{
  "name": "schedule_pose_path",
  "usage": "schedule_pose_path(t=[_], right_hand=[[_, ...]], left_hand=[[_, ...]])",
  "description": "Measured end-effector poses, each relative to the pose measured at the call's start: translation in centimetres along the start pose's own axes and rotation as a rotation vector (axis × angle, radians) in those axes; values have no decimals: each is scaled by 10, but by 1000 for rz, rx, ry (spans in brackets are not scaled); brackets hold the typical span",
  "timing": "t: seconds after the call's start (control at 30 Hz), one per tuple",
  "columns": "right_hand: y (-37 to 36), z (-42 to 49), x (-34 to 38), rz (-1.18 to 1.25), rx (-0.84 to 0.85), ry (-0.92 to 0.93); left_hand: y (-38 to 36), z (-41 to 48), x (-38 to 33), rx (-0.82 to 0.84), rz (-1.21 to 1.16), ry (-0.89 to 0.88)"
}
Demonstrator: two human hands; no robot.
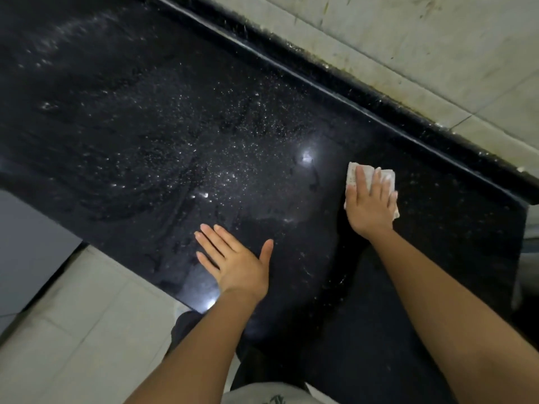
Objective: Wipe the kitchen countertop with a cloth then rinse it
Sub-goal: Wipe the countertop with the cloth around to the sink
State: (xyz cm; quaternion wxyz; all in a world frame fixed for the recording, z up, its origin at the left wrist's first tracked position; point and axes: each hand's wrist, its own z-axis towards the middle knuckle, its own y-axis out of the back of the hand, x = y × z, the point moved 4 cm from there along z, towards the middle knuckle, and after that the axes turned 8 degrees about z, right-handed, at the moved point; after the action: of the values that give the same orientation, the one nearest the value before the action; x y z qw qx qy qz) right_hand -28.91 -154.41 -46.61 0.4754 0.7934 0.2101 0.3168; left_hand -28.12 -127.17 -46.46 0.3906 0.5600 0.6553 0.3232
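Along the pale tiled wall [408, 39] runs a long black speckled stone countertop [145, 126], set diagonally to the person, with a raised black back lip [320, 71] between slab and wall. Light floor tiles [73, 316] show below the front edge. Left hand [236, 263]: flat on the slab near the front edge, fingers straight and spread, holding nothing; looks like a brace. Right hand [369, 205]: palm down, fingers straight, pressing a small white folded cloth [389, 177] against the stone; the cloth shows past the fingertips and on both sides of the hand. Cloth sits toward the counter's right end, near the back lip but apart from it. Key relation: a wide patch of droplets and wet streaks [227, 147] lies to the left of the cloth, following the slab's long axis. Judgement: wiping is under way, and the next stroke probably sweeps left. Open room that way is long; rightward and toward the lip it is short. The left hand lies just off the near lane. No sink or tap in view for rinsing.
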Motion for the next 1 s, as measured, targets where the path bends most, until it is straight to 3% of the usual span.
schedule_pose_path(t=[0.17,0.37,0.57,0.63,0.73,0.83,0.93,1.0], right_hand=[[-34,-69,27,-51,57,108],[-90,-169,71,-162,79,156],[-106,-211,86,-183,145,404],[-94,-196,58,-220,58,266],[-77,-185,-1,-109,-61,-263],[-69,-197,-12,57,-190,-613],[-81,-205,24,176,-274,-815],[-98,-209,63,171,-268,-806]], left_hand=[[8,-2,2,34,-69,-66],[23,-1,45,149,-20,-428],[58,43,87,-59,145,-847],[62,67,103,-140,246,-922],[68,91,126,-184,381,-1025],[74,100,145,-201,432,-1159],[78,102,159,-181,468,-1226],[79,104,162,-157,479,-1239]])
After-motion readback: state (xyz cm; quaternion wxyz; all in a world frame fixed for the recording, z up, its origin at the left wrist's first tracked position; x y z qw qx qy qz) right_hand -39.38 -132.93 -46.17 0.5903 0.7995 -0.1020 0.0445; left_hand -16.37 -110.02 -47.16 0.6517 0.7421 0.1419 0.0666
